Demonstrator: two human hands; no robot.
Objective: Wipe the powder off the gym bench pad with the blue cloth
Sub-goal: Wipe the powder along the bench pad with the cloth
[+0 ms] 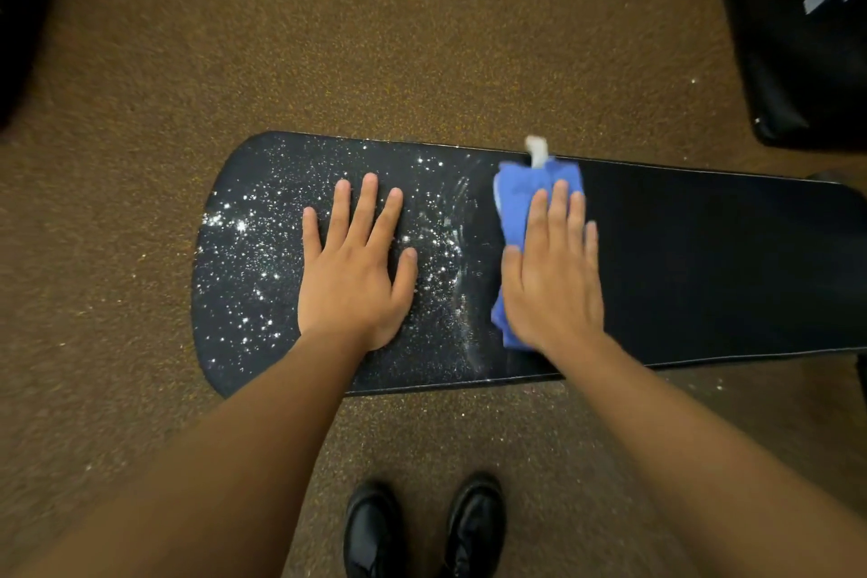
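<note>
My right hand (553, 277) lies flat on the crumpled blue cloth (520, 197), fingers straight and close together, pressing it into the long black padded gym bench pad (713, 268). I grip nothing; the open palm spreads the pressure so the cloth drags across as wide a band as it can. The cloth sits near the middle of the pad, its far edge reaching almost to the pad's far side, where a small white tag (536, 151) pokes out. The hand looks slightly blurred, so I judge it is mid-stroke.

My left hand (356, 268) rests palm down on the pad as well, fingers spread wide and empty, right in the scattered white powder (244, 258). I take it as a brace, leaning my weight there to steady myself.

To the right of the cloth the pad shows clean and dark; to the left, up to the rounded end, it is speckled, with a smeared streak just beside the cloth. So roughly half looks done. My left hand will have to lift off for the cloth to pass, and some powder already lies on the brown speckled floor (422, 38).
</note>
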